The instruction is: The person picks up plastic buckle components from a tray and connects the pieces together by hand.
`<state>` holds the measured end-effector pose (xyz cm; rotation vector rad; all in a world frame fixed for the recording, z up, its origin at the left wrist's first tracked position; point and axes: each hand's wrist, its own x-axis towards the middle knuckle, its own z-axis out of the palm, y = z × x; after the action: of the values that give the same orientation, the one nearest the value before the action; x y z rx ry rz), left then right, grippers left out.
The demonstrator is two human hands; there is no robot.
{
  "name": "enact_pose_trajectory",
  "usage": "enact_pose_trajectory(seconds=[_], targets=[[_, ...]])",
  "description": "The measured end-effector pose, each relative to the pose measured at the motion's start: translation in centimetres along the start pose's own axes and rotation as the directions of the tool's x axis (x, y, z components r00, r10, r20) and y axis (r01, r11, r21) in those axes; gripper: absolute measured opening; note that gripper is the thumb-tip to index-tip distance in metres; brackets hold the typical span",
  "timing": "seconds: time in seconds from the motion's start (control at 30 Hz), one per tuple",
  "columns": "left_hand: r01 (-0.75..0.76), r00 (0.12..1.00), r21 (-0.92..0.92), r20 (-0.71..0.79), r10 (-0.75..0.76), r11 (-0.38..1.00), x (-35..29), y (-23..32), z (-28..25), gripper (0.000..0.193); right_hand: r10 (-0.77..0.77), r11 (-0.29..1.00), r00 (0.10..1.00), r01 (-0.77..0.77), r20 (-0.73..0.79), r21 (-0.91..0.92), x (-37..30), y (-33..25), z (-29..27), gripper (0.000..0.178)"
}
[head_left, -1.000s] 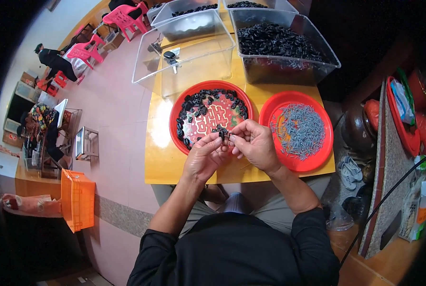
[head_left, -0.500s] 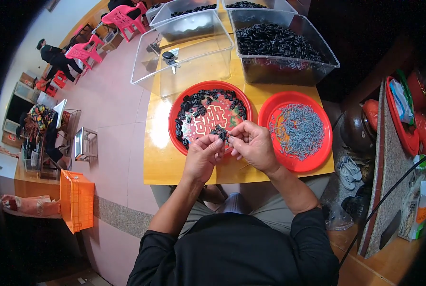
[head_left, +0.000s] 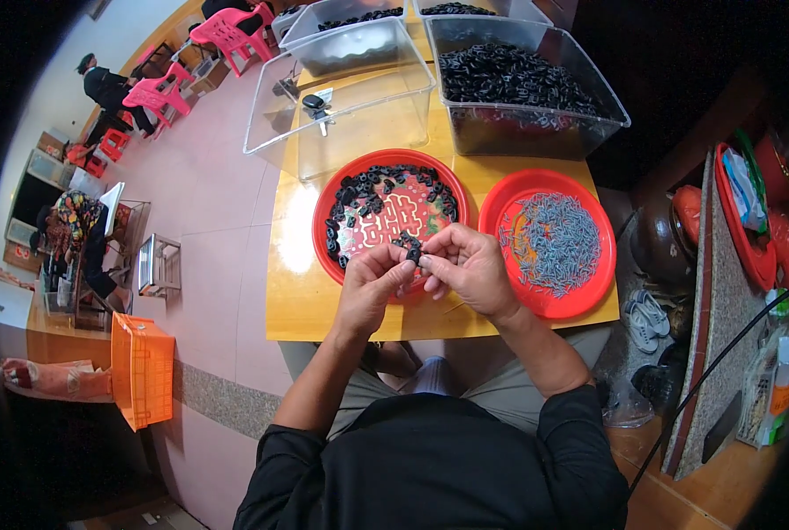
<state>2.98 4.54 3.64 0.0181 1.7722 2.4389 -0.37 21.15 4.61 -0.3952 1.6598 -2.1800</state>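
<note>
My left hand and my right hand meet over the near rim of a round red tray. Pinched by the fingertips of my left hand is a small black plastic part. My right thumb and forefinger are closed against its right side; whether they also hold a screw is too small to see. Similar black parts line the tray's far and left sides. To the right, a second red tray carries many grey screws.
On the yellow table, a clear bin heaped with black parts stands far right. Beside it is a clear bin with a key seen there. An orange crate is at left, shoes at right. People sit and stand far left.
My hands stay together at nearly the same spot, the black part turned slightly between the fingertips. At far left, a standing person has become more upright and shifted a little right.
</note>
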Motion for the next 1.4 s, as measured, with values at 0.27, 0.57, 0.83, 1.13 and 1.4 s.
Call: enact_pose_trajectory(seconds=[0.27, 0.57, 0.83, 1.13, 1.4], targets=[[0.007, 1.000, 0.048, 0.017, -0.007, 0.999, -0.1, 1.0, -0.1, 0.008, -0.063, 0.996, 0.998, 0.064, -0.017, 0.064, -0.4, 0.5, 0.6, 0.013], [0.131, 0.958, 0.095, 0.243, -0.150, 0.987, 0.2, 2.8, -1.7, 0.011, -0.150, 0.985, 0.940, 0.171, 0.307, -0.041, -0.2, 0.0, -0.4, 0.024], [0.219, 0.934, 0.000, 0.288, -0.210, 0.976, 0.4, 2.7, -1.3, 0.013, -0.347, 0.886, 0.896, 0.410, 0.278, -0.217, -0.5, 0.0, -0.1, 0.016], [0.112, 0.976, 0.167, 0.166, -0.140, 0.980, -0.3, 3.8, -1.4, 0.013, -0.226, 0.922, 0.951, 0.279, 0.211, -0.268, 0.6, -1.2, -1.1, 0.016], [-0.044, 0.990, 0.716, -0.064, 0.128, 0.696, 0.3, 0.6, -5.4, 0.005, -0.562, 0.767, 0.785, 0.377, -0.261, -0.519, 10.0, -9.1, -8.5, 0.021]])
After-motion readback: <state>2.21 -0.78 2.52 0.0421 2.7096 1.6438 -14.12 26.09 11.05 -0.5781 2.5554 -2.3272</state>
